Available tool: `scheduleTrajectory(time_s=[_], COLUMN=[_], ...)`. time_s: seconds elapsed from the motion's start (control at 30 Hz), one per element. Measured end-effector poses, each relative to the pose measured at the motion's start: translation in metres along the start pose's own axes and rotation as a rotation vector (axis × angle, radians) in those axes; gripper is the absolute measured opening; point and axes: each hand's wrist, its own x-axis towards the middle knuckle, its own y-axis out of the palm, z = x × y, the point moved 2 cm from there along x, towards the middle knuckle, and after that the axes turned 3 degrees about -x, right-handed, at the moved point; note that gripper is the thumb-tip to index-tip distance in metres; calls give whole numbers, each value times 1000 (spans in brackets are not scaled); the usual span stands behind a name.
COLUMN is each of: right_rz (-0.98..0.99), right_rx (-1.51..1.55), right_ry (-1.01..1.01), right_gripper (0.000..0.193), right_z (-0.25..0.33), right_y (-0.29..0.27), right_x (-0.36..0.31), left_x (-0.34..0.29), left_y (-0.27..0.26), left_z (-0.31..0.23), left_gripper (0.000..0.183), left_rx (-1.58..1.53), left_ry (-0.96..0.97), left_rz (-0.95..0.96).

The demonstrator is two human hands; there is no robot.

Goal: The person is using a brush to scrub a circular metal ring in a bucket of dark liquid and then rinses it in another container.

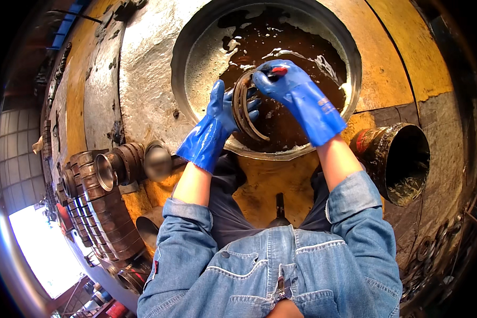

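"Ring [242, 108] of dark brown metal, banded and tilted, shown at the near left part of the basin [179, 69], within the outline of its rim."

"How do the hands stand to it?"

"The left hand [217, 116], in a blue glove, has its fingers passing behind or through the ring, the thumb raised apart; whether it clasps the metal cannot be told. The right hand [297, 95], gloved alike, is closed round a red piece [279, 70], largely hidden, with its fingertips at the ring's upper end."

"And what fills the basin?"

"A brown liquid [297, 45], glossy, with pale foam [206, 63] gathered chiefly along the left side."

"What lies farther out?"

"To the right, an open-mouthed cylinder [373, 143], grimy outside, with fibrous matter [406, 190] at its mouth. To the left, a cup-shaped metal part [157, 160] and, beyond it, rows of stacked metal parts [108, 214]. Nearer the wearer, a dark-handled tool [280, 206] stands out against the yellow surface between the legs. Rolled denim sleeves [355, 196] frame the bare forearms."
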Motion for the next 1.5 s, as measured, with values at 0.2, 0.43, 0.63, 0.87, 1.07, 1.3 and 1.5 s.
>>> scheduleTrajectory(time_s=[0.2, 0.43, 0.63, 0.87, 1.07, 1.3, 1.5], right_rz=[403, 71, 330, -66, -22, -283, -402], right_rx=[-216, 196, 165, 290, -22, 215, 90], right_ry=[-307, 80, -194, 314, 712, 574, 500], right_gripper=[24, 38, 36, 39, 57, 46, 40], right_z=[55, 8, 21, -32, -64, -86, -117], right_y=[-2, -2, 8, 2, -1, -38, -47], right_x=[-19, -5, -9, 8, -1, -29, -39], left_x=[1, -5, 13, 0, -13, -14, -22], left_y=[14, 18, -1, 11, 27, 60, 68], left_z=[8, 5, 7, 4, 10, 32, 51], left_gripper=[108, 104, 101, 91, 77, 53, 56], left_rx=[82, 221, 37, 368, 655, 551, 320], left_ry=[66, 36, 3, -42, -78, 8, -48], left_rz=[-47, -173, 16, -60, -124, 58, 163])
